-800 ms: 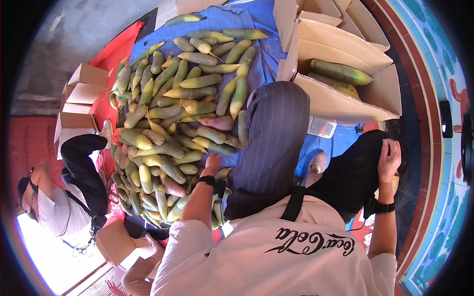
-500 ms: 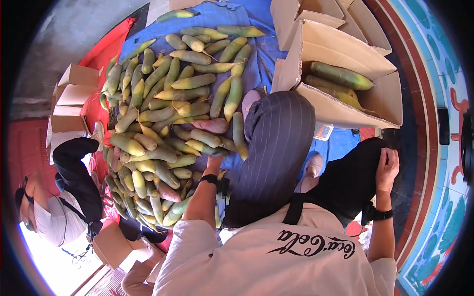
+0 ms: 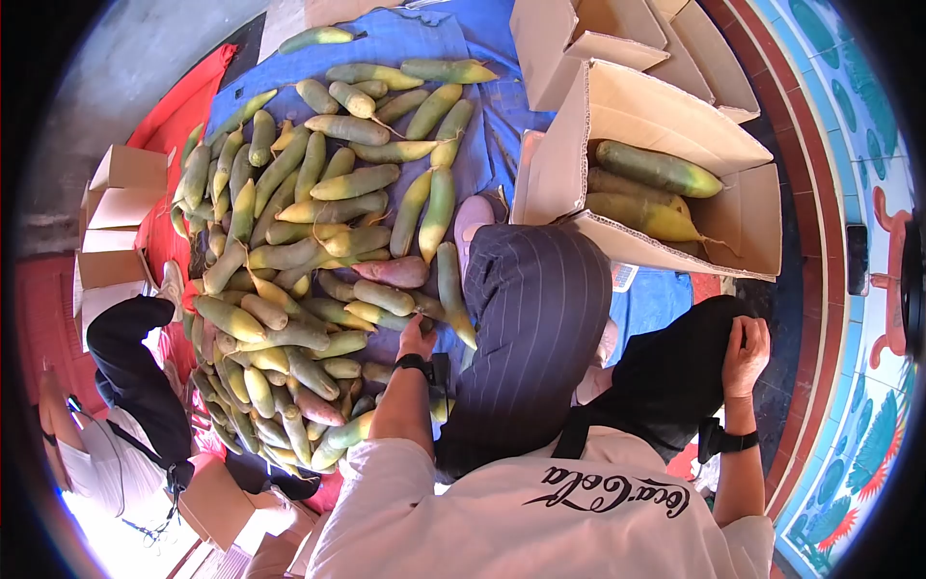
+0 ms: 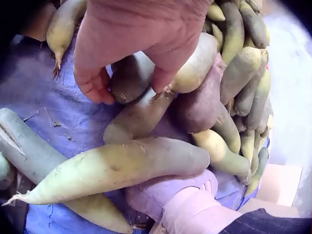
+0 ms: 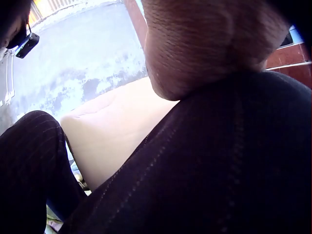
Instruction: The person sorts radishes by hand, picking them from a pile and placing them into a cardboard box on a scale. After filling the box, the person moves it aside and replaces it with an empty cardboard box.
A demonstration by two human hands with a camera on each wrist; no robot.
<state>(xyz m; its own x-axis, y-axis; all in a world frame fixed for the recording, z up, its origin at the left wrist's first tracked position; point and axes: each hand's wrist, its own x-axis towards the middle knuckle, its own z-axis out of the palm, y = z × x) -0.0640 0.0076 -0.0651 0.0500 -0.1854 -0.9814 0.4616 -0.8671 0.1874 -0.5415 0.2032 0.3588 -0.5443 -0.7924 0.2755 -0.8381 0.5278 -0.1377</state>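
Seated person in a white shirt (image 3: 579, 502) and dark striped trousers, a broad pile (image 3: 289, 261) of radishes on blue cloth (image 3: 415, 39) at the left side.

Left hand (image 3: 415, 340) is down at the near edge of the pile. Its fingers and thumb curl round a radish (image 4: 130, 80), thumb on one side, fingertips on the other. Held radish: dark grey-green, smooth and dull, blunt rounded end showing with a small brownish scar; the rest goes under the palm. It sits above a duller green neighbour (image 4: 139, 119). Just beside, a red radish (image 4: 200, 105), fat and dusky, among the green ones.

Nearer the shoe (image 4: 151, 200), a long pale radish (image 4: 122, 165) lies across a darker one (image 4: 34, 151). The pale one is whitish green at the tapered end, with a thin, hairy root tip, and greyer at the blunt end.

Pile colours run from deep green to yellow at the tips; skins mostly matt, a few specimens stubby, many long and slightly bent.

Right hand (image 3: 746, 355) rests on the right knee, fingers loosely bent, nothing in them.

Ahead on the right, an open carton (image 3: 675, 243) has several radishes inside: one dark green (image 3: 661, 166) with a yellowish end, one yellower (image 3: 641, 217) with a stringy root. Another person (image 3: 116, 463) is at the far left, beyond the pile.
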